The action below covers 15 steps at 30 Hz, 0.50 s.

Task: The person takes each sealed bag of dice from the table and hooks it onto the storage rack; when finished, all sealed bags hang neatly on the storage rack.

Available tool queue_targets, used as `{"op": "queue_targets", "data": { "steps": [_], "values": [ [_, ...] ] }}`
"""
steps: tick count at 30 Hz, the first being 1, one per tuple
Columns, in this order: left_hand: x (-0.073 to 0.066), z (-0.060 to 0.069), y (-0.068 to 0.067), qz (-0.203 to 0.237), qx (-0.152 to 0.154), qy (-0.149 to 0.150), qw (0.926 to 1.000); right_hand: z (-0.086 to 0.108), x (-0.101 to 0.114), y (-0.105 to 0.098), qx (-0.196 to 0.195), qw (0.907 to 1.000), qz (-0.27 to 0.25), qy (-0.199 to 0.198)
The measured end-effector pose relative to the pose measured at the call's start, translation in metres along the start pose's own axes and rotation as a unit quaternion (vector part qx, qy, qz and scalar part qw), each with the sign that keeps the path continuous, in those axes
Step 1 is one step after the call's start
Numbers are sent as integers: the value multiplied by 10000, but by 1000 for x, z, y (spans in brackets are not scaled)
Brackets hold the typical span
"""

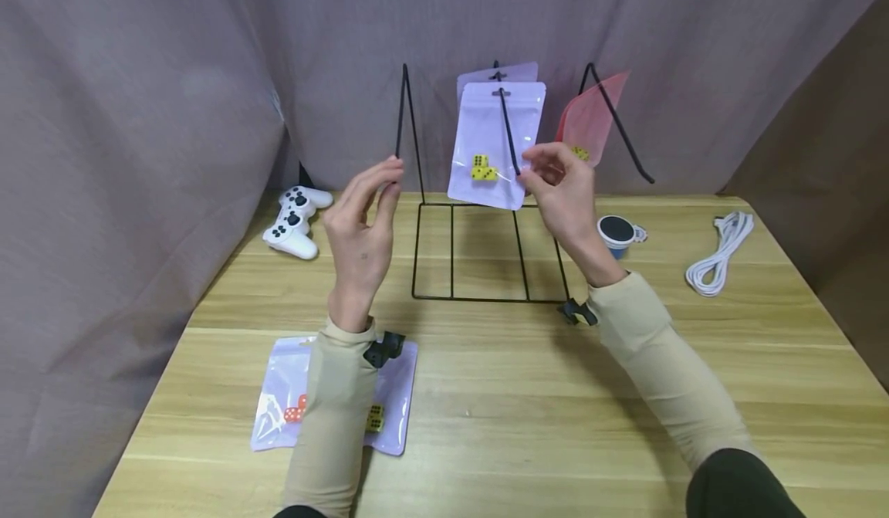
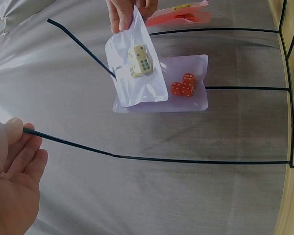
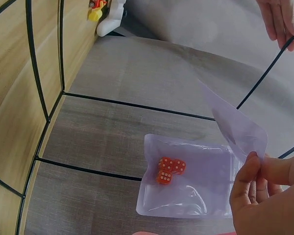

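Two bare hands work at a black wire rack [image 1: 486,299] standing at the far side of a wooden table [image 1: 486,425]. The left hand [image 1: 361,232] pinches the free end of the left prong [image 2: 113,156] between thumb and fingers. The right hand [image 1: 566,194] pinches the right edge of the front purple pouch [image 1: 482,128], thumb and index finger meeting on the film. This pouch hangs by its hole on the middle prong [image 1: 509,128], tilted, with yellow dice [image 1: 481,168] near its bottom. Behind it, on the same prong, hangs the rear purple pouch [image 3: 201,181], containing red dice [image 3: 169,169]. On the right prong [image 1: 614,113] hangs translucent red packaging [image 1: 596,120], just beyond the right hand.

At near left, partly covered by the left forearm, lie a pouch with red dice [image 1: 281,371] and a pouch with yellow dice [image 1: 394,394]. A white game controller [image 1: 300,248] lies at far left; to the right are a round black-topped object [image 1: 616,229] and, farther right, a bundled white cable [image 1: 718,252].
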<state>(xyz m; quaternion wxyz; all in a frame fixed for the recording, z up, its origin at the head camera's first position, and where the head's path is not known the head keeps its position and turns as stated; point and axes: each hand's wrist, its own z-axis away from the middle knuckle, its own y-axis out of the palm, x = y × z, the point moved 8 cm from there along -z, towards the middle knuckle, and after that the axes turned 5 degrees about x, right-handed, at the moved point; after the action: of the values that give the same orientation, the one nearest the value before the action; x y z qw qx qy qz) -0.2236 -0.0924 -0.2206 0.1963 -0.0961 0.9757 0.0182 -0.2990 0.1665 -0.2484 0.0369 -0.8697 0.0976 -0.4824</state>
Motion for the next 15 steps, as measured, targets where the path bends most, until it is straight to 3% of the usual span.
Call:
{"op": "queue_targets", "data": {
  "steps": [15],
  "values": [
    [-1,0,2,33,-27,6,10000,-15,-13,1,-127,9997,69,200]
  ]
}}
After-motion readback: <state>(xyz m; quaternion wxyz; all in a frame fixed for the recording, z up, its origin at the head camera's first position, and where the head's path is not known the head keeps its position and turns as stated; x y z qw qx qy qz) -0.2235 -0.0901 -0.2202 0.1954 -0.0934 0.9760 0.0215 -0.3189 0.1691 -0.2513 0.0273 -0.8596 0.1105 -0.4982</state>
